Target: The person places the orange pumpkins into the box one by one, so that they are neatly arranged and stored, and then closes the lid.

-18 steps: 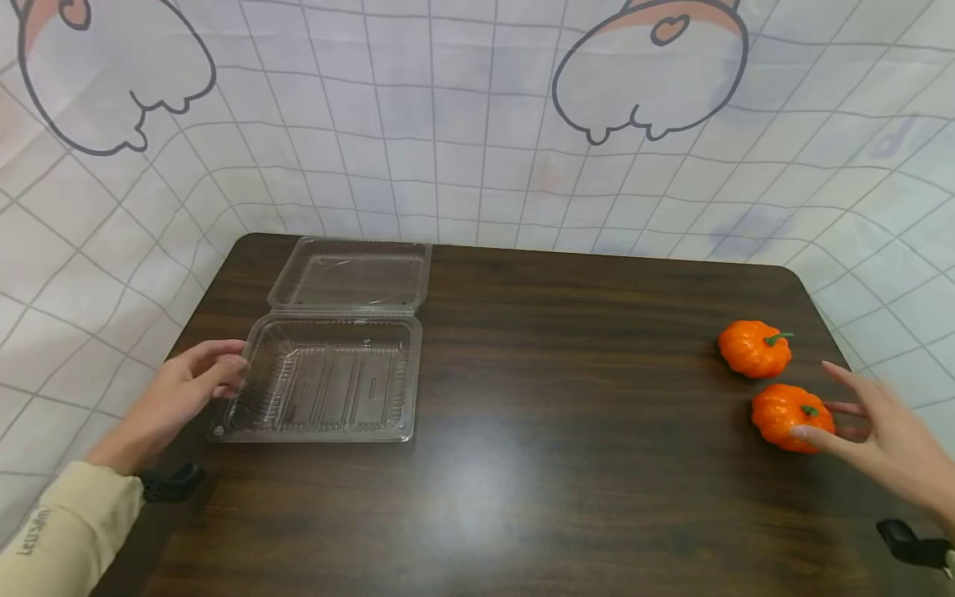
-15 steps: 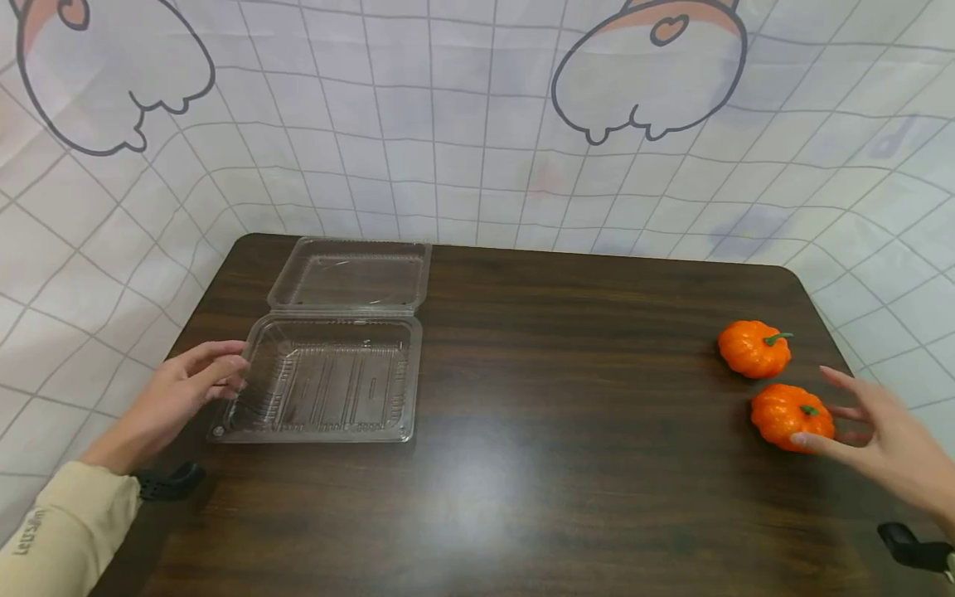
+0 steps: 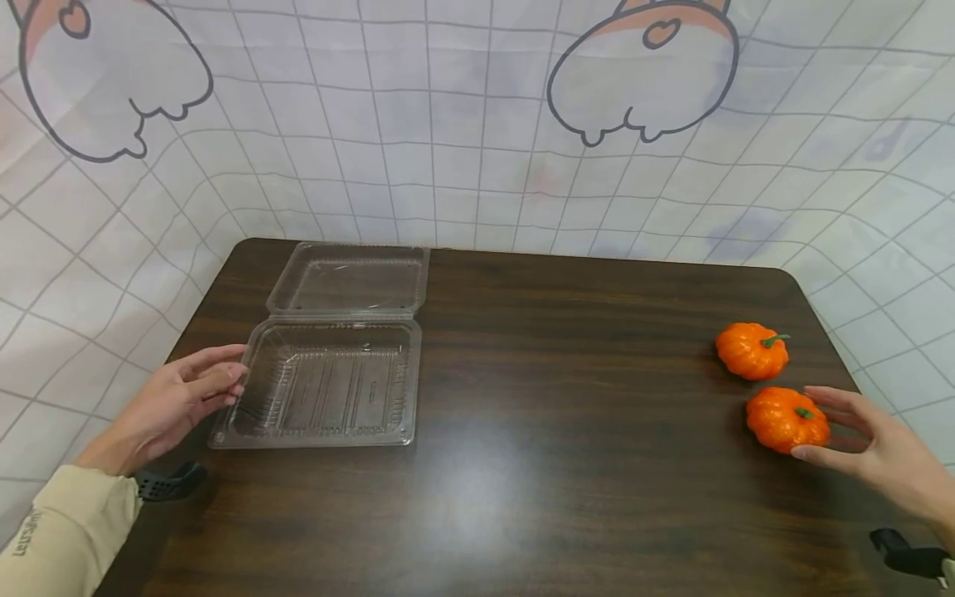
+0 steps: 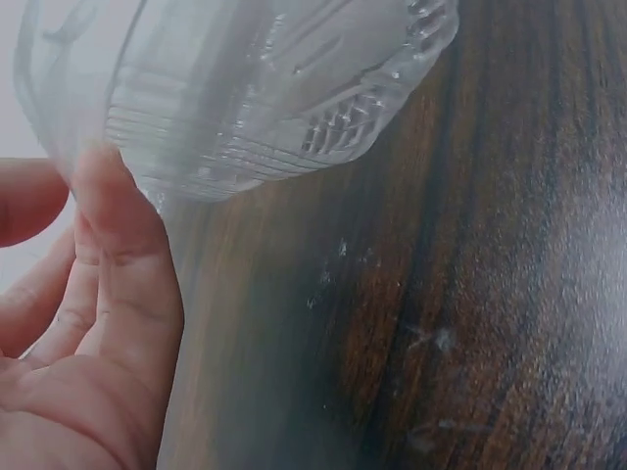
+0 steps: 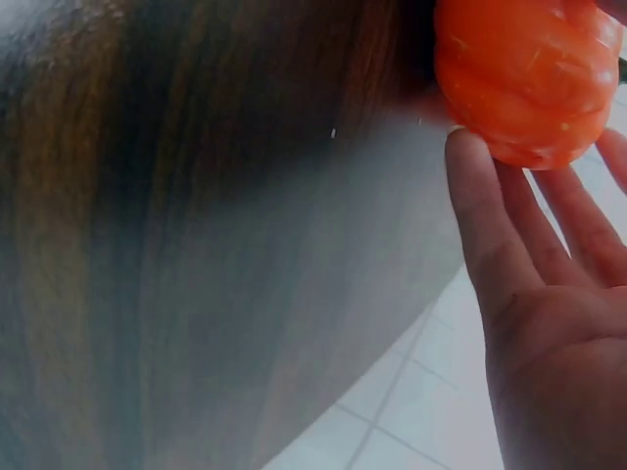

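A clear plastic clamshell container (image 3: 339, 444) lies on the left of the table with its lid (image 3: 351, 278) folded back. My left hand (image 3: 182, 394) pinches its left rim between thumb and fingers; the left wrist view shows the thumb (image 4: 122, 206) against the plastic. Two orange toy pumpkins with green stems are at the right. My right hand (image 3: 869, 439) grips the nearer pumpkin (image 3: 783, 420) from its right side, thumb at the front and fingers behind. In the right wrist view this pumpkin (image 5: 529, 78) sits between them. The farther pumpkin (image 3: 749, 352) is just behind, untouched.
The dark wood-grain table (image 3: 567, 398) spreads between the container and the pumpkins. A white grid-patterned curtain (image 3: 462, 124) with cartoon drawings surrounds its back and sides. The table's right edge runs close beside the right hand.
My right hand has closed in on the nearer pumpkin, its forefinger lowering to the far side. That pumpkin has shifted slightly left. My left hand stays at the container's rim.
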{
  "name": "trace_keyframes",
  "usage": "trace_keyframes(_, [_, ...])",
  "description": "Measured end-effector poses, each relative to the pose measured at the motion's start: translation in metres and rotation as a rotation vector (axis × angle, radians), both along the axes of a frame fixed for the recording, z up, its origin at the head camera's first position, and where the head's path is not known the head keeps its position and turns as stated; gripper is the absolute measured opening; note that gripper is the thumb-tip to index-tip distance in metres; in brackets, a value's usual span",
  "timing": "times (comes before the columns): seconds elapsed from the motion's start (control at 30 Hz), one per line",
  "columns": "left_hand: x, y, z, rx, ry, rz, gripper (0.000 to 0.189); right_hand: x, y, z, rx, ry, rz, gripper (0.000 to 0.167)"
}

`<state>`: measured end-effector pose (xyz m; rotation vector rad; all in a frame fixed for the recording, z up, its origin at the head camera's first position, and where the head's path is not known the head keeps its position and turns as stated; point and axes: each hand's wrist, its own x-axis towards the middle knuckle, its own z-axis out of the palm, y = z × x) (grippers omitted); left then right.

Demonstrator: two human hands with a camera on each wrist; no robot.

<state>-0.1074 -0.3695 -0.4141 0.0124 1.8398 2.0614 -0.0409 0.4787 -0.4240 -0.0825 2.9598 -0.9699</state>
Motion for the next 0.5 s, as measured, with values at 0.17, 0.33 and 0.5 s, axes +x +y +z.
trace_keyframes(0.17, [0.0, 0.002, 0.0, 0.001, -0.006, -0.025, 0.039, 0.002, -0.001, 0.0, -0.043, 0.006, -0.007, 0.076])
trace_keyframes(0.33, [0.0, 0.007, 0.0, 0.003, 0.001, -0.046, 0.043, 0.003, -0.003, 0.002, -0.046, 0.004, -0.016, 0.073])
trace_keyframes(0.5, [0.001, 0.012, 0.001, -0.001, 0.0, -0.041, 0.043, 0.002, -0.006, 0.005, -0.048, -0.001, -0.015, 0.071])
